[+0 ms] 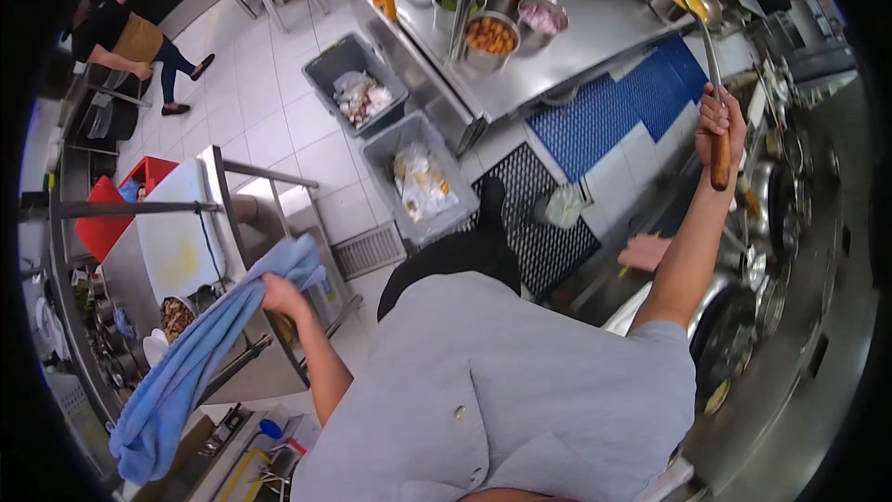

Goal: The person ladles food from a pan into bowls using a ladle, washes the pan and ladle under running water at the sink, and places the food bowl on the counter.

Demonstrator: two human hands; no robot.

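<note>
In the head view, clasps a long ladle in the right hand, fingers wrapped round near the junction of metal shaft and wooden handle. Holds that arm stretched forward, with the handle's end sticking out below the fist and the bowl, coated with something yellow, out near the metal vessels by the counter. Cannot tell whether touching any of them with the bowl.

Grips a blue cloth in the left hand, fingers bunched about the fabric near one end. Lets a short piece jut past the fist and the long part trail down to the lower left, in front of a steel table with a white board and a pan of brown pieces.

Wears a grey shirt. Shows, on the counter ahead, a metal pot of orange-brown cubes just beside a metal pot of pink pieces, with pots of green and pale food behind. Lower down, shows two grey bins with plastic bags inside, near a black mat and a blue mat. At upper left, includes another person in a brown apron, well apart.
</note>
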